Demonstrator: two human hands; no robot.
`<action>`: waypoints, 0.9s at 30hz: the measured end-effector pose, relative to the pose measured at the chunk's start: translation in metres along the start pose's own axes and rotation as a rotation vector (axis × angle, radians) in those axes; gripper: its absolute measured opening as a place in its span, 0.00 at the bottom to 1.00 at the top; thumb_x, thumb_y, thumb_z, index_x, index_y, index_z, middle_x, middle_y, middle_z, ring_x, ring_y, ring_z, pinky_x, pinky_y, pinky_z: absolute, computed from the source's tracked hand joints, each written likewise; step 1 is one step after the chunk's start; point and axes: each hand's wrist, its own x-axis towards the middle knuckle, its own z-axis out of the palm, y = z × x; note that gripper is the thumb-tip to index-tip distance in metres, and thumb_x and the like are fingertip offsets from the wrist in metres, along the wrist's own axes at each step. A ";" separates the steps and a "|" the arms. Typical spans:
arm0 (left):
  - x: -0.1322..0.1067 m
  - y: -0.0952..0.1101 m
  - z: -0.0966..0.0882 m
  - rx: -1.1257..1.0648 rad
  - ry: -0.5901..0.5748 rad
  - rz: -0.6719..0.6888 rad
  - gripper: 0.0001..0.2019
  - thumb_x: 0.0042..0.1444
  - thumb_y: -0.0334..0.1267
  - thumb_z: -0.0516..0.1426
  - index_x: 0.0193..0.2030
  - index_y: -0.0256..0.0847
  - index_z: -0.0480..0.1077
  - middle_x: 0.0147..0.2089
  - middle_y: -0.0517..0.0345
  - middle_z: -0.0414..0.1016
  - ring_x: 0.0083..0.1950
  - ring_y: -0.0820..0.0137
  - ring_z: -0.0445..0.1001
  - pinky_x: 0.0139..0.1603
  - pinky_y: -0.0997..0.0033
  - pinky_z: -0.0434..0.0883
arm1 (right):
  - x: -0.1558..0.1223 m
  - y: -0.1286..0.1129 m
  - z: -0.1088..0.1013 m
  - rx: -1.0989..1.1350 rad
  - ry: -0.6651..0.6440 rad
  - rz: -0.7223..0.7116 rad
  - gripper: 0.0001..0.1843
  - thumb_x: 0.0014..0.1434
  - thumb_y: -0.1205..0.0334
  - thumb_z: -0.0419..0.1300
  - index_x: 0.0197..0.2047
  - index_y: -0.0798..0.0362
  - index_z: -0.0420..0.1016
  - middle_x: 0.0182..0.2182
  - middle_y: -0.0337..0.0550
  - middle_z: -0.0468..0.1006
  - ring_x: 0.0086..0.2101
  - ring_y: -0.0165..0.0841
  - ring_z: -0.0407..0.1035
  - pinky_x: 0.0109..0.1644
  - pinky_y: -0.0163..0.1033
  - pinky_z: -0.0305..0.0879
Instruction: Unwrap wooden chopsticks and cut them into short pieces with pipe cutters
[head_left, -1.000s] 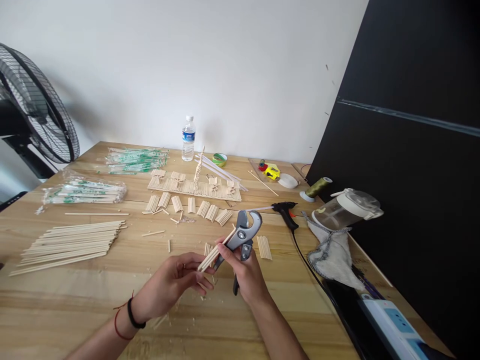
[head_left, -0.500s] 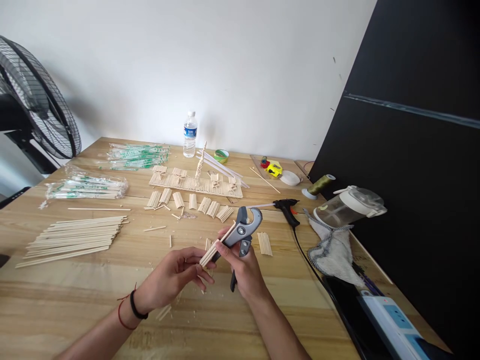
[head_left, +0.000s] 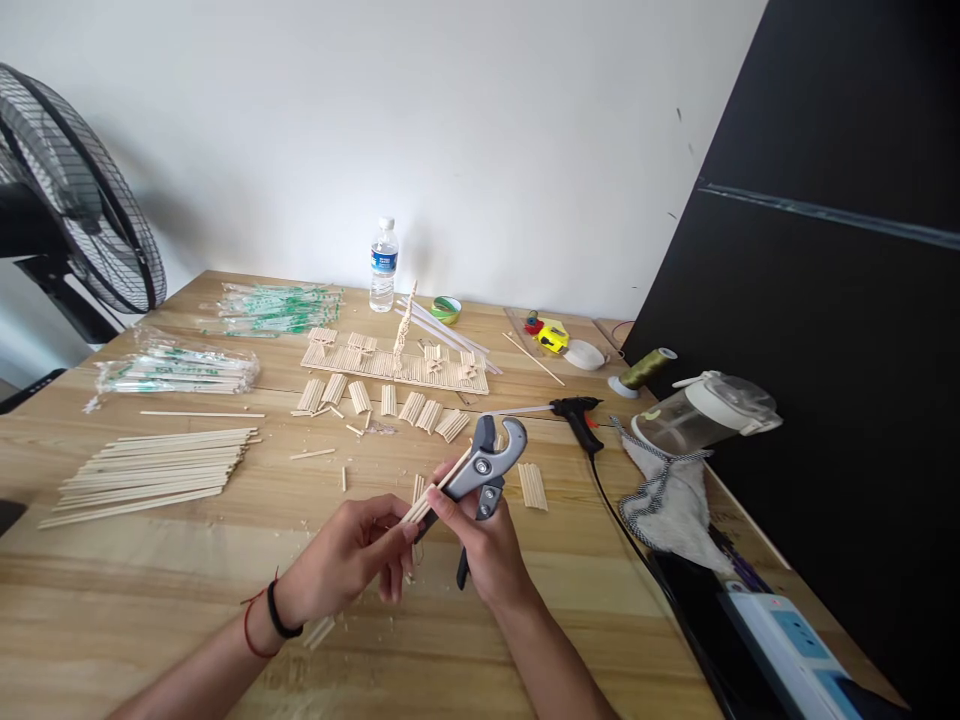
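Observation:
My right hand [head_left: 486,548] is wrapped around a pipe cutter [head_left: 482,467] with grey jaws and black handles, its curved jaw pointing up and right. Under the right thumb, a few thin wooden sticks [head_left: 421,507] lie along the cutter's body. My left hand [head_left: 351,552] pinches the near end of these sticks between thumb and fingers. Their far ends are partly hidden behind the cutter and the right hand's fingers. Just beyond the hands, a short bundle of cut sticks [head_left: 418,487] shows in part, and a flat stick panel [head_left: 532,486] lies to the right.
A pile of long sticks [head_left: 150,470] lies left. Behind the hands are several small stick panels [head_left: 388,400] and a stick-built model [head_left: 397,366]. A glue gun [head_left: 577,420] with its cord, a clear jug [head_left: 679,415] and a power strip [head_left: 799,640] line the right side.
The left hand's lower fingers have curled in and its thumb has shifted slightly right along the sticks. The right hand keeps its hold on the cutter. The view has shifted slightly.

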 end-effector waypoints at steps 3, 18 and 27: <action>-0.002 0.001 -0.001 0.093 0.041 -0.021 0.23 0.68 0.57 0.54 0.34 0.38 0.68 0.21 0.61 0.71 0.19 0.74 0.72 0.20 0.79 0.66 | -0.002 -0.007 -0.001 -0.130 -0.054 -0.039 0.13 0.62 0.49 0.67 0.42 0.50 0.76 0.30 0.39 0.77 0.32 0.37 0.73 0.40 0.41 0.71; -0.013 0.012 -0.006 0.410 0.256 0.232 0.19 0.73 0.48 0.50 0.32 0.41 0.65 0.21 0.66 0.60 0.21 0.75 0.59 0.25 0.76 0.57 | 0.010 -0.013 -0.033 -0.997 0.031 -0.540 0.18 0.55 0.76 0.57 0.46 0.49 0.70 0.42 0.48 0.76 0.44 0.43 0.73 0.48 0.45 0.71; -0.013 0.021 0.002 0.605 0.270 0.373 0.16 0.71 0.39 0.50 0.30 0.42 0.65 0.23 0.63 0.64 0.24 0.73 0.60 0.27 0.75 0.57 | 0.008 0.000 -0.026 -0.994 0.017 -0.658 0.26 0.52 0.83 0.54 0.49 0.48 0.71 0.45 0.49 0.76 0.47 0.43 0.73 0.52 0.47 0.71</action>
